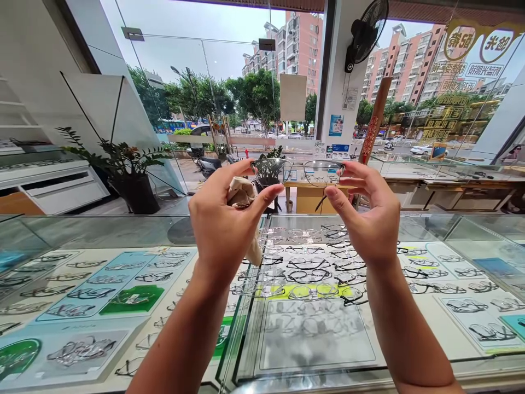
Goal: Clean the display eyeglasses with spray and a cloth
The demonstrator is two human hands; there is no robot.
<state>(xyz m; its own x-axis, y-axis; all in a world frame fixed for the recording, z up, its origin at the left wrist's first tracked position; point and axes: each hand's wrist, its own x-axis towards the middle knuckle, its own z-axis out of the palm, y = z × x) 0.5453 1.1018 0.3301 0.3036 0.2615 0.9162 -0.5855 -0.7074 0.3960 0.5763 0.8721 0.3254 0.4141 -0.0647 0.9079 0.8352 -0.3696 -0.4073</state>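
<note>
I hold a pair of thin-framed glasses [299, 171] up at eye level, lenses facing away. My left hand [225, 219] pinches the left lens rim between thumb and fingers, and a beige cleaning cloth [243, 197] is tucked in its palm, hanging down behind the wrist. My right hand [369, 213] pinches the right end of the frame, thumb below and fingers above. Both hands hover above a glass display counter [320, 328].
Under the counter glass lie several rows of spectacle frames [311, 273] on white, blue and green trays. A potted plant [131, 175] stands at the left. Glass shopfront ahead, a wall fan [365, 33] above, more glass cases [443, 175] at the right.
</note>
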